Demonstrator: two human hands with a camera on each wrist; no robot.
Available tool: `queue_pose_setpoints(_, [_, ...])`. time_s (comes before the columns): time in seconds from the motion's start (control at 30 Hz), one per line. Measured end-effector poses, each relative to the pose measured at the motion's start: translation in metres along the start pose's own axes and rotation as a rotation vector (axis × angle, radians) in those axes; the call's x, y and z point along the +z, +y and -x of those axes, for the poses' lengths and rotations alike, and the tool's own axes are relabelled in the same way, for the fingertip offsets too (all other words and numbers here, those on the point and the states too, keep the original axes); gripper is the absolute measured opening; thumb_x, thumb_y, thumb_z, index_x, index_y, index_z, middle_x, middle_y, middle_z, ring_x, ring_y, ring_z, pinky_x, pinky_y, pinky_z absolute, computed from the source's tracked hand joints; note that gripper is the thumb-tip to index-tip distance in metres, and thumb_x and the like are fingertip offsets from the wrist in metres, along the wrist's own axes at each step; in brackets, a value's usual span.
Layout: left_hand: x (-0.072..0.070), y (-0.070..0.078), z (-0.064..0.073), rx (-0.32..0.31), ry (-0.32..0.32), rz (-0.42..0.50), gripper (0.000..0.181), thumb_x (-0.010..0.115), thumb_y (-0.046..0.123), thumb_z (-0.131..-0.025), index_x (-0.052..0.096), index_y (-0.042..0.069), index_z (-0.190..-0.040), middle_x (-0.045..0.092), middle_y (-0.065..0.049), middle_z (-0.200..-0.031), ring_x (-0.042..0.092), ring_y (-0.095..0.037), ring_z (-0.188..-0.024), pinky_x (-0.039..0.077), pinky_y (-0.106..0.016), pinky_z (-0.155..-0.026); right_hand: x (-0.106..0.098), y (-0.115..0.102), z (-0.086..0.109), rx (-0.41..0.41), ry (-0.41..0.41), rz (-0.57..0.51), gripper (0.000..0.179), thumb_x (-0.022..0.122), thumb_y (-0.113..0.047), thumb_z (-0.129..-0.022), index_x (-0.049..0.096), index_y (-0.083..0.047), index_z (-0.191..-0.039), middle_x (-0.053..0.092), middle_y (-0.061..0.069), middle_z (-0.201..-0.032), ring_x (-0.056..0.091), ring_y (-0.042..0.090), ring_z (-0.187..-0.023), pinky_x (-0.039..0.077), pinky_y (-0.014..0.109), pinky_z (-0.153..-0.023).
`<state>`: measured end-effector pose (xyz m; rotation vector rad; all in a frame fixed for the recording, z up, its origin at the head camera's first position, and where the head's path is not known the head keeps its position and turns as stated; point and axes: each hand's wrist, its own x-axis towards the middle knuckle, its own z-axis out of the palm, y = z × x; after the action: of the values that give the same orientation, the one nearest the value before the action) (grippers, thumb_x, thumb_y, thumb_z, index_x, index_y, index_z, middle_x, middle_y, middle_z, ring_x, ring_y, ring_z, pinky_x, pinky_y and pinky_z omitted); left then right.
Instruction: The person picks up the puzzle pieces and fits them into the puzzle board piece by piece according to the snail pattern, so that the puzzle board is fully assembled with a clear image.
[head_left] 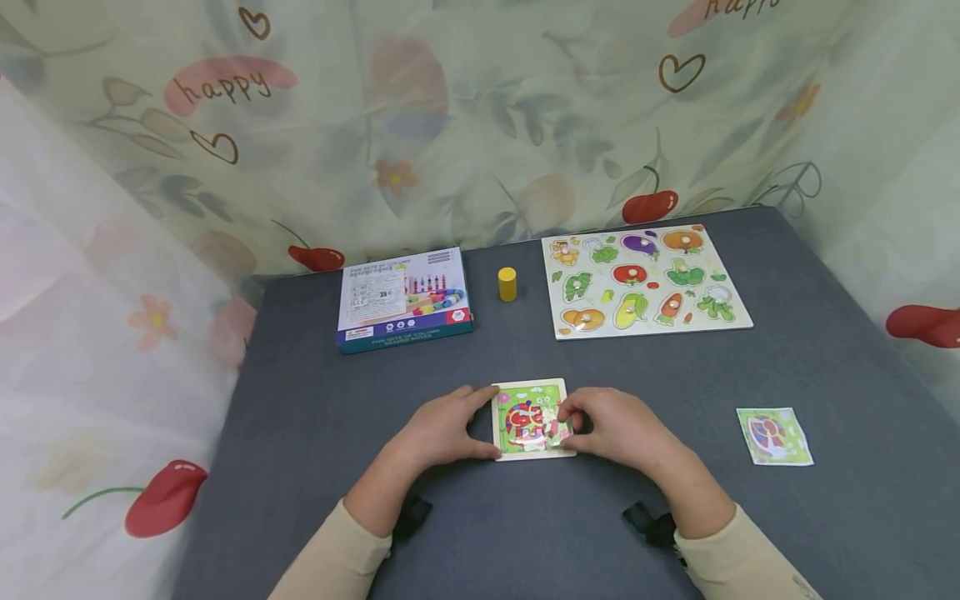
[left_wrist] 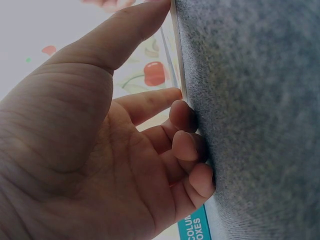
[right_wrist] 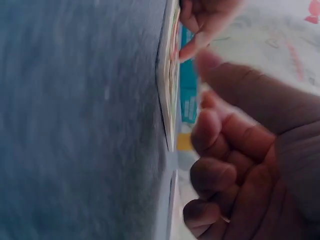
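Note:
A small jigsaw puzzle board with a pale wooden rim and a green picture lies on the grey table. At its left side is my left hand, thumb at the lower corner and index finger at the upper one, holding the board. In the left wrist view, the other fingers curl against the table. My right hand pinches a puzzle piece between thumb and fingertips over the board's right part. The right wrist view shows the thumb blurred and the piece mostly hidden.
Behind the hands stand a flat boxed toy set, a yellow cylinder and a vegetable peg puzzle. A square picture card lies to the right. Patterned curtains border the table.

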<state>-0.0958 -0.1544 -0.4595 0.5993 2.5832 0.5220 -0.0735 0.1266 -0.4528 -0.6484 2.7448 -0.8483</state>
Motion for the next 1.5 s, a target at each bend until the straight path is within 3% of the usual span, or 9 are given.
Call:
queue_pose_setpoints(0.43, [0.0,0.0,0.0,-0.004,-0.002,0.003,0.095,0.084,0.056,-0.08,0.043,0.02,-0.158,0.059,-0.001,-0.117,0.054,-0.017,-0.093,0.046,-0.036,-0.081,0.007,0.006,-0.003,0.031,-0.036,-0.009,0.029,0.093,-0.027,-0.076,0.068,-0.018,-0.089,0.053,-0.007,-0.073,0.047,0.008,-0.066,0.04,0.031,-0.065])
queue_pose_setpoints(0.77, [0.001,0.0,-0.001,0.002,-0.004,0.006,0.094,0.084,0.057,-0.079,0.044,0.021,-0.157,0.059,-0.002,-0.116,0.054,-0.017,-0.092,0.046,-0.036,-0.08,0.014,0.014,-0.003,-0.051,-0.035,-0.05,0.031,0.089,-0.025,-0.081,0.082,-0.019,-0.111,0.052,-0.012,-0.075,0.045,0.004,-0.064,0.04,0.027,-0.06])
queue_pose_setpoints(1.07, [-0.002,0.002,0.001,-0.022,-0.01,0.023,0.095,0.085,0.055,-0.079,0.043,0.022,-0.158,0.058,-0.002,-0.114,0.054,-0.019,-0.092,0.046,-0.037,-0.08,0.018,0.01,-0.006,0.073,-0.023,-0.051,0.03,0.089,-0.03,-0.079,0.084,-0.021,-0.107,0.056,-0.012,-0.074,0.045,0.009,-0.059,0.038,0.03,-0.055])
queue_pose_setpoints(1.2, [-0.001,0.002,0.0,-0.023,-0.013,0.02,0.095,0.085,0.055,-0.079,0.044,0.022,-0.157,0.058,-0.002,-0.115,0.054,-0.019,-0.093,0.046,-0.038,-0.08,0.018,0.01,-0.005,0.09,-0.014,-0.063,0.029,0.089,-0.029,-0.079,0.084,-0.021,-0.107,0.055,-0.011,-0.074,0.045,0.01,-0.059,0.038,0.031,-0.056])
queue_pose_setpoints(1.37, [-0.001,0.002,-0.001,-0.021,-0.012,0.009,0.096,0.085,0.056,-0.078,0.043,0.022,-0.158,0.058,-0.002,-0.114,0.054,-0.019,-0.093,0.046,-0.037,-0.081,0.018,0.019,-0.006,0.041,0.023,-0.093,0.028,0.085,-0.025,-0.086,0.082,-0.019,-0.113,0.05,-0.009,-0.07,0.044,0.01,-0.058,0.039,0.029,-0.056])
queue_pose_setpoints(1.5, [-0.001,0.001,-0.002,-0.012,-0.009,0.013,0.096,0.085,0.055,-0.079,0.044,0.02,-0.158,0.058,-0.002,-0.114,0.054,-0.018,-0.092,0.046,-0.037,-0.079,0.016,0.028,-0.005,-0.034,0.022,-0.143,0.023,0.085,-0.023,-0.085,0.083,-0.019,-0.108,0.053,-0.012,-0.074,0.046,0.007,-0.061,0.042,0.028,-0.057])
